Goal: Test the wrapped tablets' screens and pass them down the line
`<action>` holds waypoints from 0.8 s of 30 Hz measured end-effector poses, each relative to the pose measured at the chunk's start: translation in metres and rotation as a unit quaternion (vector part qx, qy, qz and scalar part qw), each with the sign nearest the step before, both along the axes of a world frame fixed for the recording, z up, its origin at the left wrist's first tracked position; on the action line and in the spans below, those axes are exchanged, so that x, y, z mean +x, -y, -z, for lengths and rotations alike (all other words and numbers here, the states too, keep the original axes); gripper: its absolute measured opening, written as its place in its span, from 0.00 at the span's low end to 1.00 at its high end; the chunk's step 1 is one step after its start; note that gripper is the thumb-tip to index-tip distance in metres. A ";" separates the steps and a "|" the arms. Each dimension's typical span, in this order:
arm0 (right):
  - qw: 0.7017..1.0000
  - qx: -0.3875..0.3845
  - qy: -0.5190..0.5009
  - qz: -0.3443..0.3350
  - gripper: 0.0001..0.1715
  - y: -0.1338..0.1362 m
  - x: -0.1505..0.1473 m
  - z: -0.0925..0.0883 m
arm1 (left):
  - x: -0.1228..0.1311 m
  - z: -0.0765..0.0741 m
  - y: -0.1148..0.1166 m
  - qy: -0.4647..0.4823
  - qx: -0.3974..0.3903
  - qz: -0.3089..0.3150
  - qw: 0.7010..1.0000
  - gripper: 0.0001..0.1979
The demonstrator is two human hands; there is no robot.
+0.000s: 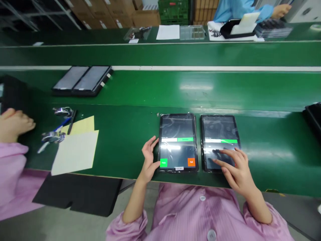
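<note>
Head view: a green bench (125,134) in a factory. Left hand (149,157), fingers spread, touches the left tablet (178,142); right hand (235,167), fingers extended, presses the right tablet (219,139). Both tablets lie flat at the near edge, long axes pointing away. Beyond, cardboard boxes (112,13).

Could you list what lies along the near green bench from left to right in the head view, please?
Co-worker's hand → yellow and white paper sheets → left hand → left tablet → right tablet with right hand on it.

tablets (178,142): glossy glass | belt (250,90): shiny green | sheets (75,152): matt paper
</note>
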State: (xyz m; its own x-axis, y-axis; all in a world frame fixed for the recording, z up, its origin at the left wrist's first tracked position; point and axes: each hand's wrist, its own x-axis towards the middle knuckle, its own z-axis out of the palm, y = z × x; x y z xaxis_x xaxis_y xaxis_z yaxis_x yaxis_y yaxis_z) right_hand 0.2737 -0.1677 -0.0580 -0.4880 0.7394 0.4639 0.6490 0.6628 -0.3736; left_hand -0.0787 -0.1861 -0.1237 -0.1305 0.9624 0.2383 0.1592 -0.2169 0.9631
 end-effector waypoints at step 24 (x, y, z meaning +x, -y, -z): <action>0.881 -0.243 -0.287 0.286 0.28 -0.118 0.060 0.022 | 0.084 -0.108 -0.184 -0.531 -0.039 0.320 0.783 0.18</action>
